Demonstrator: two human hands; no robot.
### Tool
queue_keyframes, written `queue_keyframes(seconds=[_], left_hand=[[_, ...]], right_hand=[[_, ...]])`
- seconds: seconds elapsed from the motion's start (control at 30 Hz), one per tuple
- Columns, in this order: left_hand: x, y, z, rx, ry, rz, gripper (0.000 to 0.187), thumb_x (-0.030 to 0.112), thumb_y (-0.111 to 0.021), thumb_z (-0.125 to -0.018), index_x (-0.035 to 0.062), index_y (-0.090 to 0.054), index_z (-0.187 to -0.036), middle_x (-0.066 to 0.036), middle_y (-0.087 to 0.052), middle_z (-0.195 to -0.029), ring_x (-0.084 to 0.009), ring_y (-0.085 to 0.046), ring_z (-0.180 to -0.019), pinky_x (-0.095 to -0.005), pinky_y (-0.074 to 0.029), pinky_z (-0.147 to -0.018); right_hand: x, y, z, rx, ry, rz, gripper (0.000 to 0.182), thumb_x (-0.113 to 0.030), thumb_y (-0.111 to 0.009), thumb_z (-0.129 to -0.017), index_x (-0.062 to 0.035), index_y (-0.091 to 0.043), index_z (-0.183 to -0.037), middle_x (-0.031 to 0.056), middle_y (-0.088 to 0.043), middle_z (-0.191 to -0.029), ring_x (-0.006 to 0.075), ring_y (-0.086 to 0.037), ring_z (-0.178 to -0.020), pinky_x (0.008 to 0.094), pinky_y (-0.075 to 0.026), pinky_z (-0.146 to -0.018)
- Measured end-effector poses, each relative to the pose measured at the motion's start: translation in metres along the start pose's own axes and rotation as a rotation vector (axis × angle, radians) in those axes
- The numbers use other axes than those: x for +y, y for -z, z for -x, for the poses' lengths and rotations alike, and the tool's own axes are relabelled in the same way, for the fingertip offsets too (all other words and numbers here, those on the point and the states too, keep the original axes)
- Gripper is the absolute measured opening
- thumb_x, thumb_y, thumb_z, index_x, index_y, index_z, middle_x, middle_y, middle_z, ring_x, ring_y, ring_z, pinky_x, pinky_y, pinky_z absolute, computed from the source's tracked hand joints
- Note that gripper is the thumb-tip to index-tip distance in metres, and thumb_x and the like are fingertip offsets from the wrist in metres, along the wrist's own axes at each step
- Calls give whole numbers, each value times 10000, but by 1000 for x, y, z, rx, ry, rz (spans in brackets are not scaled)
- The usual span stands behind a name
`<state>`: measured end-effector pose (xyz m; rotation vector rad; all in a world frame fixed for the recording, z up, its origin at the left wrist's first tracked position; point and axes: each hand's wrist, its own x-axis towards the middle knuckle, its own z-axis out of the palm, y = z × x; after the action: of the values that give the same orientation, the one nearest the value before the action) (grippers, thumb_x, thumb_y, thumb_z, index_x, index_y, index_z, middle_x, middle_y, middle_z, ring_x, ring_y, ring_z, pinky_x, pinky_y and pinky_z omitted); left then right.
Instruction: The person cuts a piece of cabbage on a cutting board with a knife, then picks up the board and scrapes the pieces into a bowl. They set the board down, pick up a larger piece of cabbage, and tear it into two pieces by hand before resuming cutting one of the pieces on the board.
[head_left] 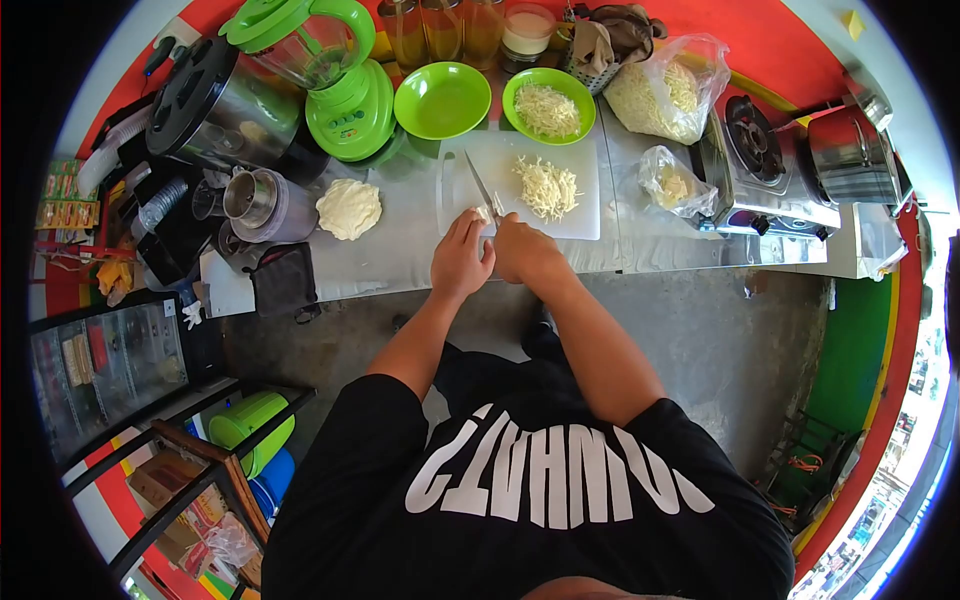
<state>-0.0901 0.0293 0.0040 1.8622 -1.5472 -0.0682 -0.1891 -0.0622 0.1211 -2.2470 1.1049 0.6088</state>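
Observation:
On a white cutting board (452, 190) at the counter's front, my right hand (527, 252) is closed round the handle of a knife (480, 180), its blade pointing away from me. My left hand (462, 258) pinches a small pale piece of food (483, 214) beside the blade; its kind I cannot make out. To the right of the knife lies a heap of thin pale shreds (547, 188). Behind the board stands a green bowl (548, 106) with similar shreds, and left of it another green bowl (442, 101). A lumpy cream-white mass (348, 208) sits left of the board.
A green blender (350, 110) and a large dark-lidded pot (215, 110) stand at the back left. On the right are a big bag of pale shreds (665, 95), a smaller plastic bag (677, 182), a gas stove (760, 150) and a metal pot (853, 155). Bottles line the back.

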Motion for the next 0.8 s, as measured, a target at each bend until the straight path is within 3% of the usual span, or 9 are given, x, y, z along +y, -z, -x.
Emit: queue_keyframes(seconds=[0.1, 0.27, 0.37, 0.53, 0.73, 0.8], left_hand=[[-1, -2, 0, 13, 6, 8, 315, 73, -665, -803, 18, -606, -1108, -144, -601, -1237, -328, -623, -1159, -405, -560, -910], [-4, -7, 5, 27, 87, 71, 284, 53, -647, -811, 14, -620, -1091, -133, -601, -1271, -319, -621, -1165, -411, -559, -904], [-6, -9, 5, 46, 73, 72, 275, 35, -632, -814, 14, -629, -1088, -126, -602, -1285, -310, -620, -1168, -410, -555, -907], [-8, -10, 3, 65, 44, 104, 290, 20, -605, -801, 18, -635, -1090, -105, -617, -1247, -302, -605, -1184, -408, -507, -958], [-6, -4, 3, 74, 4, -48, 249, 44, -597, -818, 46, -655, -1060, -61, -630, -1190, -278, -568, -1203, -409, -397, -984], [-3, -3, 4, 78, 15, -46, 233, 17, -607, -823, 52, -661, -1046, -65, -647, -1178, -288, -583, -1161, -407, -414, -980]], right_hand=[[-3, -1, 11, -59, -14, 48, 468, -120, -706, -869, 79, -486, -1231, 231, -671, -1173, 364, -695, -1104, 427, -581, -905], [17, -76, -2, 137, -97, -74, 384, -154, -609, -953, 74, -428, -1203, 264, -721, -972, 405, -736, -937, 459, -603, -809], [14, -70, -12, 166, -90, -124, 284, -70, -566, -938, 54, -420, -1148, 310, -705, -993, 442, -718, -959, 488, -590, -831], [10, -43, -4, 140, -49, -127, 316, -63, -572, -933, 63, -417, -1178, 298, -709, -975, 445, -718, -952, 485, -593, -821], [15, -76, -4, 196, -53, -107, 328, -54, -593, -918, 66, -420, -1169, 287, -713, -952, 436, -728, -917, 485, -598, -798], [15, -72, -8, 213, -35, -103, 331, -51, -597, -915, 66, -420, -1168, 285, -714, -946, 431, -731, -907, 486, -600, -791]])
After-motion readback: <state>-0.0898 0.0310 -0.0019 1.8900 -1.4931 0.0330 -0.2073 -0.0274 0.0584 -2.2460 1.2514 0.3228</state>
